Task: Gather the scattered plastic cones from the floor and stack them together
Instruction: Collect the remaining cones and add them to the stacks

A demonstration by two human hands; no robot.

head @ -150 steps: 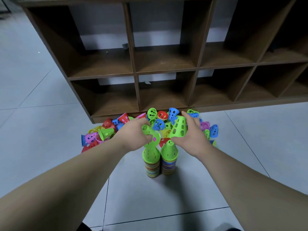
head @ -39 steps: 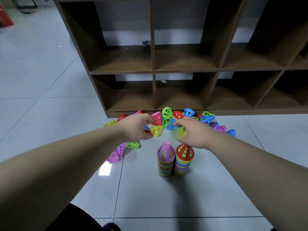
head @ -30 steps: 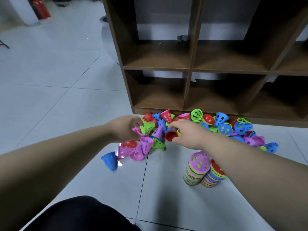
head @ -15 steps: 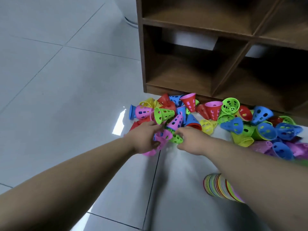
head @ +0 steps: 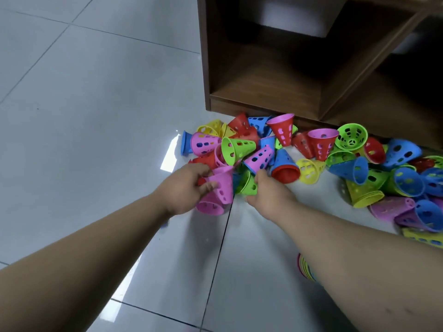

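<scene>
left hand point(head: 185, 188): down at the near-left edge of the pile, grip closed round a pink cone point(head: 219, 188), thumb pressed on its holed side, fingers wrapped behind. a second pink cone point(head: 209, 208) sits right under it; whether the two are nested i cannot tell.

right hand point(head: 271, 191): just beside the left, grip curled onto a green cone point(head: 249, 184) lying on its side. the fingertips are tucked out of sight, so i cannot tell how firm that hold is.

loose cones point(head: 311, 149): plenty on the floor point(head: 96, 92), red, blue, yellow, green and pink, tumbled against the foot of the wooden shelf unit point(head: 263, 68) and spreading off to the right. some already sit inside one another, like the red one lined with pink point(head: 281, 128).

stack point(head: 304, 267): only a sliver of coloured rims shows, on the floor behind the right forearm, well apart from where the hands are working.

step in hand: picking up, one cone per hand, from the near-left corner of the pile.

how far along: somewhere mid-job by my read, with a stack begun and a big scatter left.

next move: lift both cones clear of their neighbours, turn each wide end down, carry them back to the stack and drop them on squarely so they nest and don't tip it.
</scene>
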